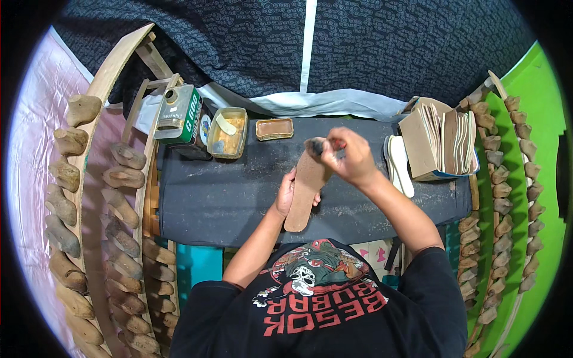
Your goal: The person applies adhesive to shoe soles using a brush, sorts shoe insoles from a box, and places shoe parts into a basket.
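Note:
A brown, shoe-shaped insole point(305, 194) is tilted above the dark table, its rounded heel end toward me. My left hand point(286, 192) grips it around the middle, with the thumb along the left edge and fingertips showing at the right edge. My right hand point(352, 156) is closed around a small brush point(318, 145) with a dark head and a bit of red showing at the handle. The brush head is at the insole's far end; whether it touches the surface I cannot tell. Part of the handle is hidden by my fingers.
At the back left stand a green-and-white metal can point(190, 116) and a stained plastic tub point(227, 151); a shallow brown dish point(274, 129) is beside them. Pale soles point(399, 167) lie near a cardboard box point(419, 143) of upright insoles. Racks of wooden shoe lasts point(64, 174) flank the table point(197, 203).

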`<state>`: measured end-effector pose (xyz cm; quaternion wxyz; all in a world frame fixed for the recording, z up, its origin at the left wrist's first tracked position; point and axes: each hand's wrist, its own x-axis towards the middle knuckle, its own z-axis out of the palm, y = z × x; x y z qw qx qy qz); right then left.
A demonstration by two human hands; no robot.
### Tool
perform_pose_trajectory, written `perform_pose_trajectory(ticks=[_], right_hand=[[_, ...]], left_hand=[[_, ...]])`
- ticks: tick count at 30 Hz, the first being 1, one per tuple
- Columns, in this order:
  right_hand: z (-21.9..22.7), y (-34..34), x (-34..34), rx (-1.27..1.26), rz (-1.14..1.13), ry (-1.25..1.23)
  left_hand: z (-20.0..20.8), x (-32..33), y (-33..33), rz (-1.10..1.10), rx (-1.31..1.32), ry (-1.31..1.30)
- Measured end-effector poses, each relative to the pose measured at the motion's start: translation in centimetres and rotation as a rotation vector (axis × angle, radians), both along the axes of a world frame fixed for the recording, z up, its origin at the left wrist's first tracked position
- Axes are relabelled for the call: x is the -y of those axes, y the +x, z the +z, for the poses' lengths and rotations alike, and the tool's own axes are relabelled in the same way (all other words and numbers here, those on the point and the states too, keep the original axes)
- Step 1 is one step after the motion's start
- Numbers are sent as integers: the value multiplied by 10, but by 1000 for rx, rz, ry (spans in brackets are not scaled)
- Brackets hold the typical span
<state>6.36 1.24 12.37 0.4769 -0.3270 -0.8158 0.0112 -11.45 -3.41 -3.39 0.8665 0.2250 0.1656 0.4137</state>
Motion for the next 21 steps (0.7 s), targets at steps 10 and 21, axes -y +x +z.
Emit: perform_pose_trajectory(ticks=[10, 21], right_hand=[[-4, 8, -10, -92, -76, -72], [-13, 10, 19, -47, 31, -62]], left_hand=[[-3, -3, -2, 2, 23, 43], [1, 0, -3, 78, 23, -8]])
